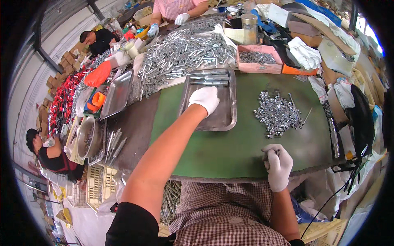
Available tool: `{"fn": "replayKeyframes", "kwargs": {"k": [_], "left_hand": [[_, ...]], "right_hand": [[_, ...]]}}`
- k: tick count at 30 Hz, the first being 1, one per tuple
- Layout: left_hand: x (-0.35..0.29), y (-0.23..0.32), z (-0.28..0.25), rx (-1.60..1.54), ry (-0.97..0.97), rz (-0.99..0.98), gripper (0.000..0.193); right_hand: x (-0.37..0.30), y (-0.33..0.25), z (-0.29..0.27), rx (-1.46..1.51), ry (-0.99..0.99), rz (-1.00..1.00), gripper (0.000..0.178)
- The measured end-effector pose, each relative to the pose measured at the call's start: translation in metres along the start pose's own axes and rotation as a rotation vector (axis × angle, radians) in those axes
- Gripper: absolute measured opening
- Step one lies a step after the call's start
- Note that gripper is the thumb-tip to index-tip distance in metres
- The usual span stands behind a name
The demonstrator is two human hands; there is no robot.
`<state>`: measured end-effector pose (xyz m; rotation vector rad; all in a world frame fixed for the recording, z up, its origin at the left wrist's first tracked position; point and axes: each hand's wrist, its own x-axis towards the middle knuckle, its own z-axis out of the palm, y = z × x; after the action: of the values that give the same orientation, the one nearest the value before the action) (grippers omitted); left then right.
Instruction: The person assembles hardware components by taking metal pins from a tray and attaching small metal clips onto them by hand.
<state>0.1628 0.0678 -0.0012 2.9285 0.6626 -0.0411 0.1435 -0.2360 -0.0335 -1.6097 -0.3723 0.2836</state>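
Observation:
My left hand [204, 100], in a white glove, is over the rectangular metal tray [232, 107]. Its fingers curl downward and look closed; whatever they hold, if anything, is hidden beneath the glove. Several shiny metal rods [210, 77] lie side by side along the tray's far end. At the near edge of the green work mat [205, 162], my right hand [279, 166], also gloved in white, is closed with thumb and fingers together. A small dark metal piece peeks out at its fingertips. Beyond that hand lies a heap of small shiny metal parts [275, 112].
A large pile of metal rods [184, 53] covers the far table. Behind the mat stands a pink box [259, 67] of small parts. On the left are another metal tray [118, 95] and a steel bowl [89, 137]. Co-workers are across the table and at left.

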Motion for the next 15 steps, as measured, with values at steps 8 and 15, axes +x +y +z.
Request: {"fn": "replayKeyframes", "kwargs": {"k": [8, 15], "left_hand": [[0.006, 0.017, -0.004, 0.228, -0.054, -0.038, 0.028], [-0.034, 0.104, -0.038, -0.228, 0.163, 0.526, 0.019]], "right_hand": [[-0.001, -0.013, 0.002, -0.136, -0.066, -0.155, 0.010], [0.000, -0.007, -0.003, -0.193, -0.083, -0.332, 0.010]]}}
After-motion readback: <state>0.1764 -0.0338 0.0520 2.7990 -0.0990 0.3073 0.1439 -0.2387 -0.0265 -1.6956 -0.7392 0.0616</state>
